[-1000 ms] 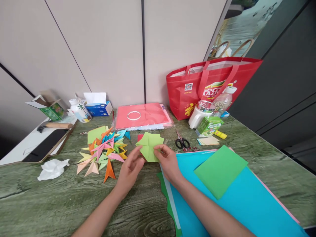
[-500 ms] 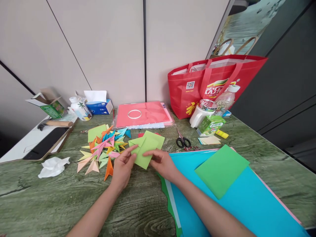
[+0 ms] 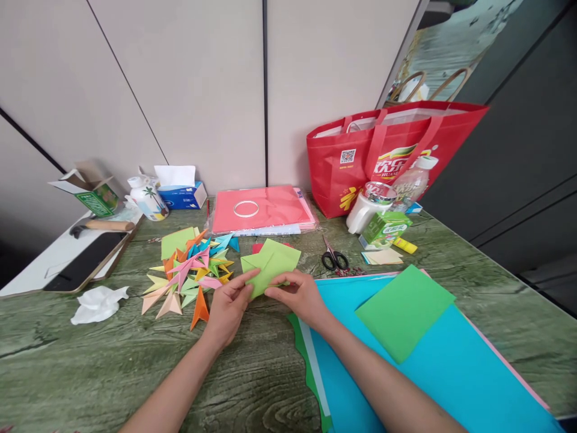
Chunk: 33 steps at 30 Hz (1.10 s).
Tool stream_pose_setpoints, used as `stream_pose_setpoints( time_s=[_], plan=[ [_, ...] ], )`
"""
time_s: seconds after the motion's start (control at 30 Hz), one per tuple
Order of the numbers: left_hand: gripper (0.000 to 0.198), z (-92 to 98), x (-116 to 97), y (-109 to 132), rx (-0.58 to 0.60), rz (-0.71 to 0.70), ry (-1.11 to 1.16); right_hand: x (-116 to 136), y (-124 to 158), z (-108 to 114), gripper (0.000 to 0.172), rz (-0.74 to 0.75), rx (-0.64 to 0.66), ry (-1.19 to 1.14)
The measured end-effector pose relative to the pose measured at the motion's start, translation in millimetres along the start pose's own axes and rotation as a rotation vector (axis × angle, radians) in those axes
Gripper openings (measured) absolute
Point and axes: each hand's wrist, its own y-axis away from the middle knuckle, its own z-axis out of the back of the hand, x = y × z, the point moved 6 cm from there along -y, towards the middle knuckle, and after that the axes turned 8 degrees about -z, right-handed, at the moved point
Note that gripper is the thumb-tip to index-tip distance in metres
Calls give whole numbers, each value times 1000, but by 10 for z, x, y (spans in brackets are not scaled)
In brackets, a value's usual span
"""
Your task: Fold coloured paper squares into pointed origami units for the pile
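Both my hands grip a light green square of paper above the table. My left hand pinches its lower left edge between thumb and fingers. At the lower right edge, the thumb and fingers of my right hand are closed on the same sheet. Behind the held sheet lie more light green paper squares, partly covered by it. A heap of folded paper pieces in orange, pink, blue, yellow and green sits just left of my left hand.
Large blue sheets with a green paper square on top lie at right. Scissors, a green carton and a red bag stand or lie beyond. A crumpled tissue and a phone are left.
The held light green paper has tilted and its lower corner has risen, so less of its face shows between my hands. My hands have hardly shifted.
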Motion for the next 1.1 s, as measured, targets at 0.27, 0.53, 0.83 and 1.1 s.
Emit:
stream_pose_setpoints(
  time_s=[0.27, 0.53, 0.83, 1.1],
  plan=[
    [37, -44, -25, 36, 31, -10, -52, -107, -5, 18, 21, -83, -86, -182],
    [43, -64, -49, 46, 38, -61, -224, -103, 11, 4, 21, -113, -80, -240],
    [40, -37, -14, 51, 10, -53, -231, -72, 30, -9, 26, -123, -67, -301],
    [38, -39, -3, 59, -6, -56, -217, -72, 58, -31, 21, -123, -82, -301]
  ],
)
